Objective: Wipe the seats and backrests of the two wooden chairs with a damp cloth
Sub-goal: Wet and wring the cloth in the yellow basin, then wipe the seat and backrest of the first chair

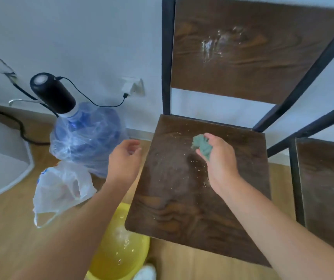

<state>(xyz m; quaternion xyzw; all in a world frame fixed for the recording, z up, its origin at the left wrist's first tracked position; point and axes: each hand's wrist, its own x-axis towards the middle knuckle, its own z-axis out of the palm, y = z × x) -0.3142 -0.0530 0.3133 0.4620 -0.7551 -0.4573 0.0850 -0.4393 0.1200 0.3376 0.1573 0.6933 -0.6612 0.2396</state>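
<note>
A dark wooden chair with a black metal frame stands in front of me; its seat [182, 199] carries pale crumbs and a dusty smear, and its backrest [253, 63] has a wet streak. My right hand [220, 158] hovers over the back of the seat, clenched around a crumpled green cloth [201, 145]. My left hand [124, 158] hangs beside the seat's left edge, fingers loosely curled and holding nothing. A second wooden chair [327, 190] shows at the right edge, its seat also dusty.
A yellow basin [119, 251] with water sits on the floor under the seat's front left corner. To the left stand a blue water jug [87, 138] with a black pump [53, 93], a white plastic bag [61, 188], and a wall socket [133, 86] with a cable.
</note>
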